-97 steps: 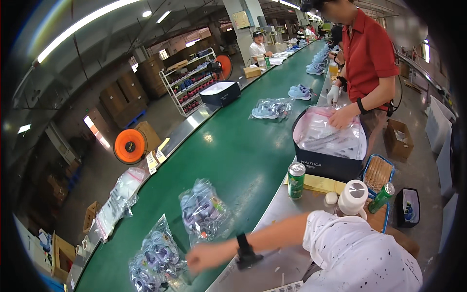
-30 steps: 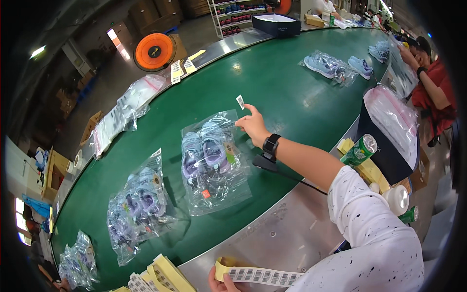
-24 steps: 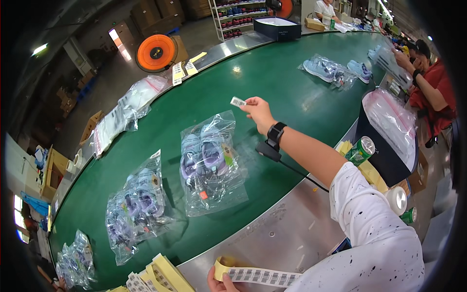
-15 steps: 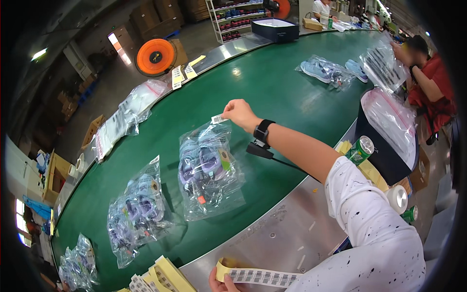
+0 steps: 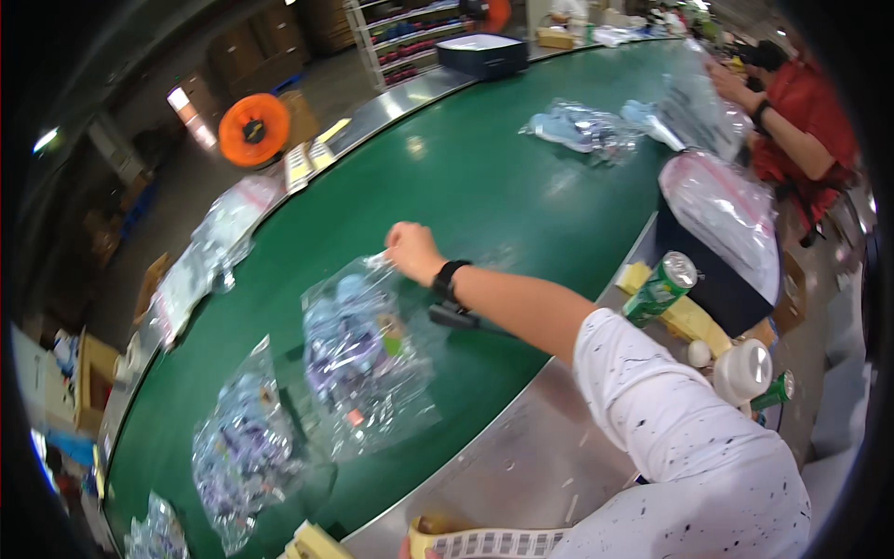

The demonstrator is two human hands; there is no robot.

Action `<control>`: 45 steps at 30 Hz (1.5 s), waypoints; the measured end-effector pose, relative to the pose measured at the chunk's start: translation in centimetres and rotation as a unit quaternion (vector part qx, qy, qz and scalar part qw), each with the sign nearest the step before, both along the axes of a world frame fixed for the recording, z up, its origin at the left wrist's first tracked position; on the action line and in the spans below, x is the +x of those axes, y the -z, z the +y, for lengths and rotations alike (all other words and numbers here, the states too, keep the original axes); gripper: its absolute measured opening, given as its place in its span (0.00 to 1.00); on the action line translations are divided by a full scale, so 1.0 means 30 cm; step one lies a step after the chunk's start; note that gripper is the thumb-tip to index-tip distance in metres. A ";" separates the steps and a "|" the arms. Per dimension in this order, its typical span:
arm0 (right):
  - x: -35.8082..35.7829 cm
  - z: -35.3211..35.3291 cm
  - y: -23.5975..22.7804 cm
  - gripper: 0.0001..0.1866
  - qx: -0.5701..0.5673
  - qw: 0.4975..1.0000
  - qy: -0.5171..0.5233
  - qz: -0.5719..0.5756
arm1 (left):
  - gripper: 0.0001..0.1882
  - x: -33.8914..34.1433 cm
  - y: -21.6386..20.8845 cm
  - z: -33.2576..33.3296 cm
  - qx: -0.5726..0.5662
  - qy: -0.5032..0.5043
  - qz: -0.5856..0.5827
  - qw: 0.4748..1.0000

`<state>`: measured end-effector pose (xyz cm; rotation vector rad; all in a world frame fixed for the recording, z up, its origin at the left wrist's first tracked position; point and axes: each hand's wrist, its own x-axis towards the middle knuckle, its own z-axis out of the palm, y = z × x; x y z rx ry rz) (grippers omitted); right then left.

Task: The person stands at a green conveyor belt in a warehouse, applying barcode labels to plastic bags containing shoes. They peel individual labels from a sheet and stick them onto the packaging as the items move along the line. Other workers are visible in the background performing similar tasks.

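Note:
My right hand (image 5: pixel 413 253) is closed in a pinch at the top corner of a clear plastic bag (image 5: pixel 358 359) of light blue and purple shoes, which lies on the green conveyor belt (image 5: pixel 466 200). A small white barcode sticker (image 5: pixel 376 260) shows, blurred, at its fingertips. At the bottom edge my left hand (image 5: pixel 406 550), mostly cut off, grips a strip of barcode stickers (image 5: pixel 494 542) on yellowish backing. A second bag of shoes (image 5: pixel 242 447) rests nearer on the left, with another (image 5: pixel 156 533) at the lower left corner.
The metal table edge (image 5: pixel 521 456) runs before me. Green cans (image 5: pixel 663 289), a white roll (image 5: pixel 743 371) and a dark box of plastic bags (image 5: pixel 717 279) stand right. A person in red (image 5: pixel 805 121) handles a bag beyond. Plastic bags (image 5: pixel 209 252) line the far edge.
The whole view has shifted and tilted, so the belt and bags appear farther left. My right hand stays at the bag's top corner, and the sticker there is less visible. My left hand is more cut off.

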<state>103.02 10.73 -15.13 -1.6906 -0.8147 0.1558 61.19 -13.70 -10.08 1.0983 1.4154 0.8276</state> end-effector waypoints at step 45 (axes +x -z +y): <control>-0.571 -0.500 -0.263 0.10 -0.076 0.868 -0.483 -0.090 | 0.21 -0.006 -0.083 -0.028 0.022 0.018 -0.073 0.997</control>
